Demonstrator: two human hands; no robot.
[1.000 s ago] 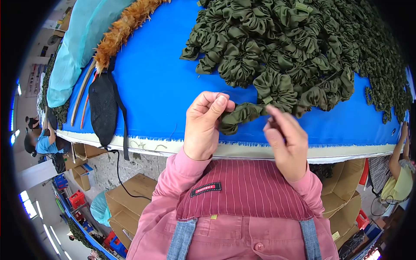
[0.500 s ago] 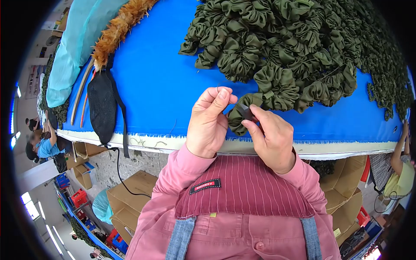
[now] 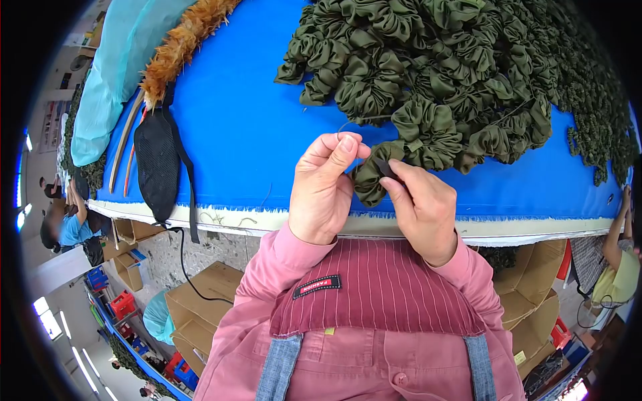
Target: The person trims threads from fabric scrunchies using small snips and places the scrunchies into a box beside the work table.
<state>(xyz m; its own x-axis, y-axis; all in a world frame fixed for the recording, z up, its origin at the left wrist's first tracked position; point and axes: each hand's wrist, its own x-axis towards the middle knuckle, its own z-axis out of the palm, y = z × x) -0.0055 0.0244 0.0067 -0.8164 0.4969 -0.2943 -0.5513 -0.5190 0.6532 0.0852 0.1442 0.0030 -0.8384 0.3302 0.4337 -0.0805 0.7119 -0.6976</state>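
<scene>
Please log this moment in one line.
left hand: pinching thin strand; right hand: pinching small dark piece; green scrunchie: between hands

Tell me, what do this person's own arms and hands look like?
Both are human. The left hand and right hand are bare, with nothing visible worn on the fingers or wrists. The arms are covered by long pink sleeves, left sleeve and right sleeve, reaching about to the wrists. They look plain, with no lettering or pattern that I can see.
</scene>
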